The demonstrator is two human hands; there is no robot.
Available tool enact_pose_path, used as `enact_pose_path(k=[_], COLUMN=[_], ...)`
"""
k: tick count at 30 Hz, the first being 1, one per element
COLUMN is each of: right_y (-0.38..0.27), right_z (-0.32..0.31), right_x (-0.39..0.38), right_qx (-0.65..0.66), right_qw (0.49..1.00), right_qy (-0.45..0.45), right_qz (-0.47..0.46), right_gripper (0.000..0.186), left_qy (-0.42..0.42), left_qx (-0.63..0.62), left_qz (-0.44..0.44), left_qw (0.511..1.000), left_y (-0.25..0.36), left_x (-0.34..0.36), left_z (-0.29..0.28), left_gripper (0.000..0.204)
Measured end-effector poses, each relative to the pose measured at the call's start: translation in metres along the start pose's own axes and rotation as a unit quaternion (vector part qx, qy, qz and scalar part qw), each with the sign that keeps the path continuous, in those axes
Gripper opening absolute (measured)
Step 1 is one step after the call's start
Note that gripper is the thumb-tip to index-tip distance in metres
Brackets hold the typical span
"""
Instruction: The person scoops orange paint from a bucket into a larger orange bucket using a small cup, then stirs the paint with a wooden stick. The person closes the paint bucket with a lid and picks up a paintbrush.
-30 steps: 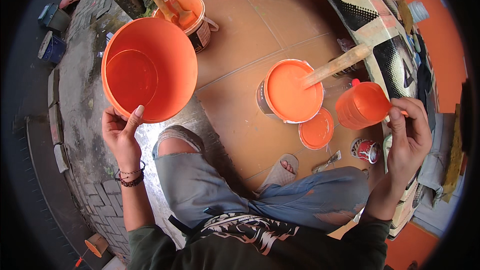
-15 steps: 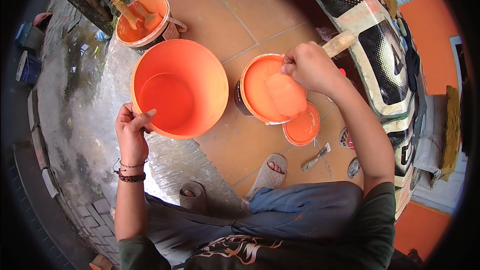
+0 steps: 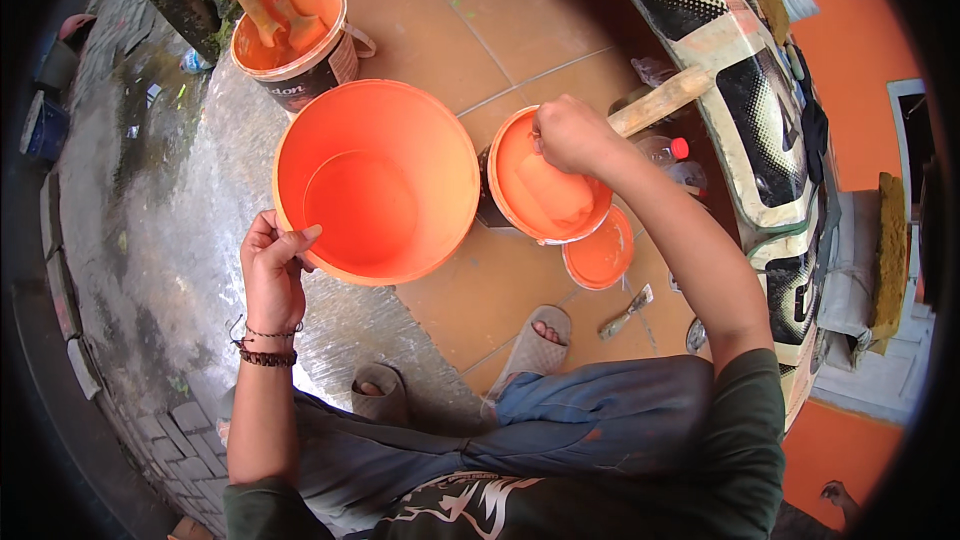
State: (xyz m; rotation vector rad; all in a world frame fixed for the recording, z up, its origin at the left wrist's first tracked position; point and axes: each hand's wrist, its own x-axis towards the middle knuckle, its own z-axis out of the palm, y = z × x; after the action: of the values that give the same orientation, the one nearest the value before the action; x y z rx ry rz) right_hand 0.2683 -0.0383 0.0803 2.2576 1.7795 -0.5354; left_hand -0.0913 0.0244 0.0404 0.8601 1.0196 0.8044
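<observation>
A large orange bucket (image 3: 430, 170), tilted so that its inside shows, is held at its near-left rim by my left hand (image 3: 275, 265), thumb over the edge. Orange paint or an orange coating covers its bottom; I cannot tell how deep. To its right stands a smaller paint bucket (image 3: 603, 220) full of orange paint. My right hand (image 3: 578, 135) is closed over that bucket's far-right rim. It grips a paint-coated, scoop-like piece (image 3: 560, 198) that lies low in the paint; its exact kind is hidden by the coating.
A third bucket (image 3: 300, 85) with brushes (image 3: 258, 12) stands far left. A paint-smeared round lid (image 3: 600, 255) and a scraper (image 3: 625, 312) lie on the tiles. On the right are a patterned bench (image 3: 765, 140), a wooden bar (image 3: 665, 103) and a red-capped bottle (image 3: 660, 149).
My right hand has moved left and slightly down, and the scoop-like piece sits lower in the paint. The large bucket has shifted slightly right, with my left hand still on its rim.
</observation>
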Motion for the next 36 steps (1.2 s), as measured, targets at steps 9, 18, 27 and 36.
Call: enact_pose_path(k=[9,18,27,36], right_y=[0.015,0.007,0.011,0.013], right_z=[0.043,0.049,0.064,0.068], right_x=[0.005,-0.002,-0.013,-0.021], right_qx=[-0.033,0.01,0.048,0.108], right_qw=[0.993,0.985,0.979,0.969], right_qy=[0.098,0.154,0.186,0.217], right_qz=[-0.048,-0.081,-0.059,-0.05], right_gripper=[0.006,0.006,0.01,0.015], left_qy=[0.012,0.009,0.007,0.006], left_qx=[-0.034,-0.06,-0.101,-0.118], left_qz=[-0.011,-0.012,-0.029,-0.033], left_qw=[0.999,0.998,0.994,0.992], left_y=[-0.005,-0.012,-0.025,-0.04], left_x=[0.007,0.01,0.01,0.007], left_z=[-0.009,-0.012,-0.005,0.007], left_gripper=[0.014,0.013,0.012,0.015])
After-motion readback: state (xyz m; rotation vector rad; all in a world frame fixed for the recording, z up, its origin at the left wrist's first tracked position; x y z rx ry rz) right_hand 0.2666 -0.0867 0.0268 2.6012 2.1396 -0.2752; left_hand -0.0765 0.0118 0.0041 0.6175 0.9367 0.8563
